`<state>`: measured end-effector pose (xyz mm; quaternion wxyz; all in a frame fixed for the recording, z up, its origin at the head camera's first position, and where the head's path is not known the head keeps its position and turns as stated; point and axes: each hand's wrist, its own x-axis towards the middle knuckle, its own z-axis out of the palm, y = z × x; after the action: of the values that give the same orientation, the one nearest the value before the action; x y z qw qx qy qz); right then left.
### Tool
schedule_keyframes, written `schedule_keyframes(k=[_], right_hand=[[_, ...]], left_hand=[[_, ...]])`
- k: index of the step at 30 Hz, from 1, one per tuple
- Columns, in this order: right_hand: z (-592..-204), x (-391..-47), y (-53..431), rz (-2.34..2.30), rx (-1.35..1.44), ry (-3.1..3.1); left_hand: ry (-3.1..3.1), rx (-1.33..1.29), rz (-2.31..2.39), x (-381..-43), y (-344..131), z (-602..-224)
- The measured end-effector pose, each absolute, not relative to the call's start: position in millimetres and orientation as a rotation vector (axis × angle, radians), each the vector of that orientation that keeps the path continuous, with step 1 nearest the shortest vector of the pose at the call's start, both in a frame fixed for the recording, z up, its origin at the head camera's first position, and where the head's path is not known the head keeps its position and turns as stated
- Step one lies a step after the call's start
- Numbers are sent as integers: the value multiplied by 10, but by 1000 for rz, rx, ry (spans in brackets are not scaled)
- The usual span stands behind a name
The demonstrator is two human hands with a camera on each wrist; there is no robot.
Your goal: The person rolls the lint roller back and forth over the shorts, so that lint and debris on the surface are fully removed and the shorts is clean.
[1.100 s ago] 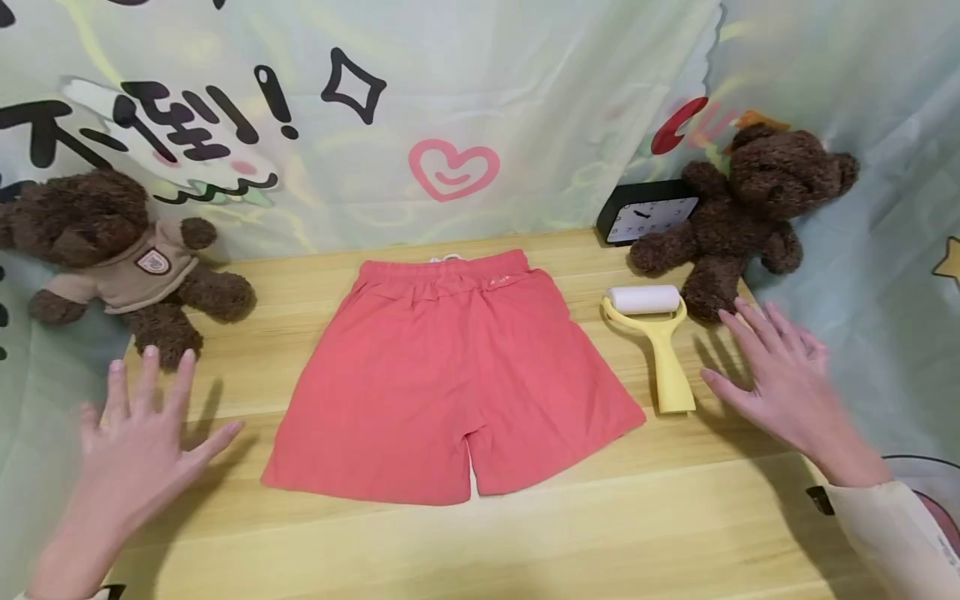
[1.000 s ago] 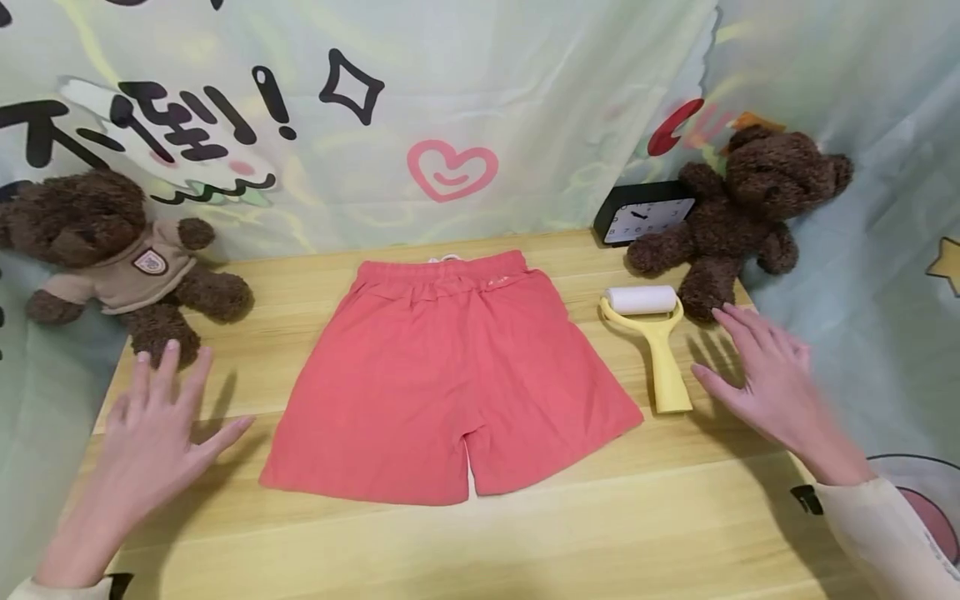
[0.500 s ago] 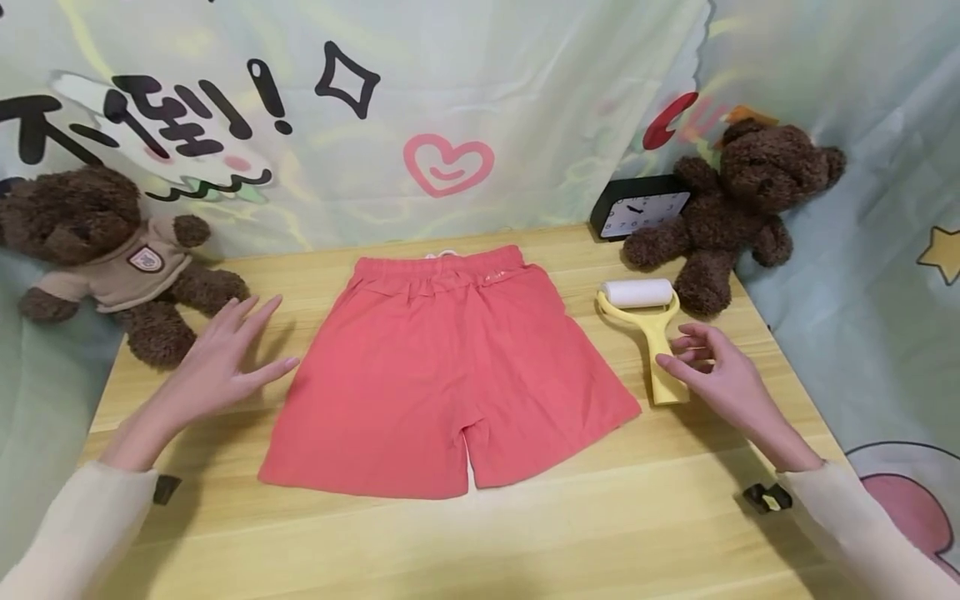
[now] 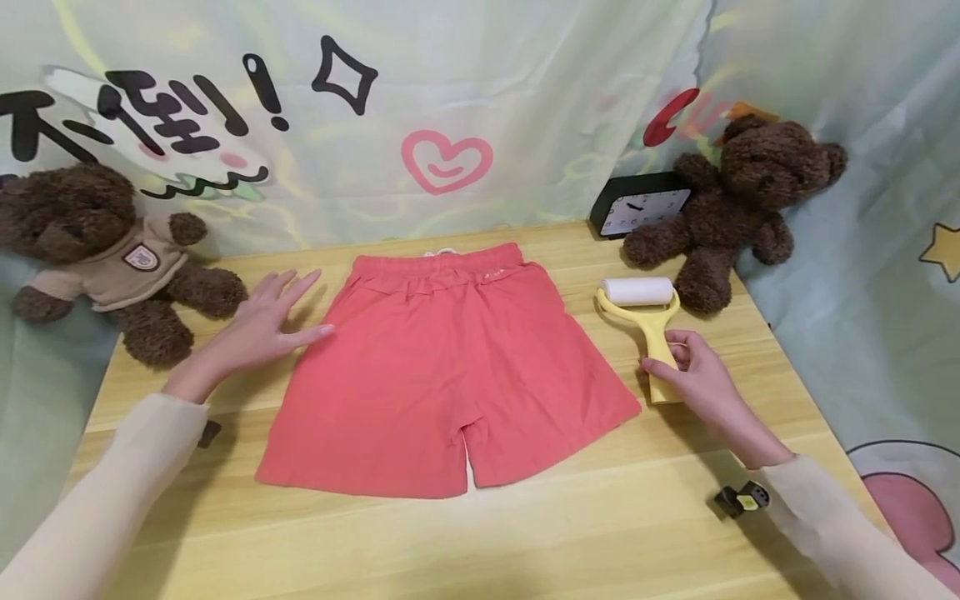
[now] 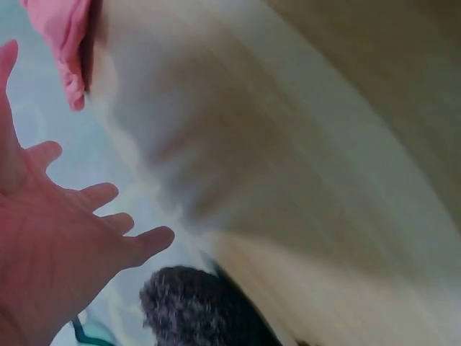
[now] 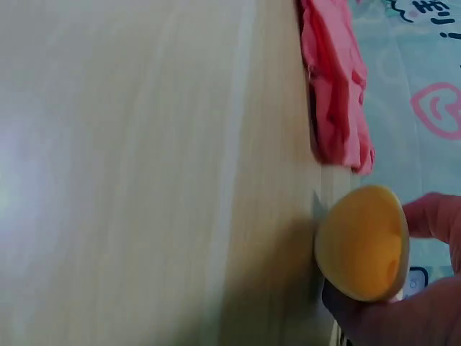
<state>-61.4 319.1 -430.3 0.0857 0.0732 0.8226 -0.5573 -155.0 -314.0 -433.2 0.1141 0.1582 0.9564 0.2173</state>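
Note:
Red shorts lie spread flat on the wooden table, waistband toward the back wall. To their right is a yellow-handled lint roller with a white roll. My right hand grips its handle, thumb on the left side and fingers on the right; the right wrist view shows the handle's rounded end between them. My left hand hovers by the shorts' upper left edge, fingers extended and thumb apart, holding nothing. In the left wrist view that hand appears above the tabletop, clear of the cloth.
A brown teddy bear in a beige top sits at the back left. Another brown bear sits at the back right, beside a black clock. Printed curtains enclose the table's back and sides.
My left hand has moved forward and right, from near the left bear to the shorts' edge. My right hand has moved left and taken hold of the lint roller's handle.

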Motion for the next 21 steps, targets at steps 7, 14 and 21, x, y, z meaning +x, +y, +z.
schedule_keyframes(k=[7,14,21], right_hand=[[-4300,-638,3029,-1817,232,2445],[-4177,-764,2777,-1753,102,2579],[-3930,-1121,2368,-1629,-71,2515]], left_hand=[[2779,496,487,-1692,-2994,-4373],[2792,584,393,-1643,-2866,-4465],[2854,509,332,-1412,-2740,-4548]])
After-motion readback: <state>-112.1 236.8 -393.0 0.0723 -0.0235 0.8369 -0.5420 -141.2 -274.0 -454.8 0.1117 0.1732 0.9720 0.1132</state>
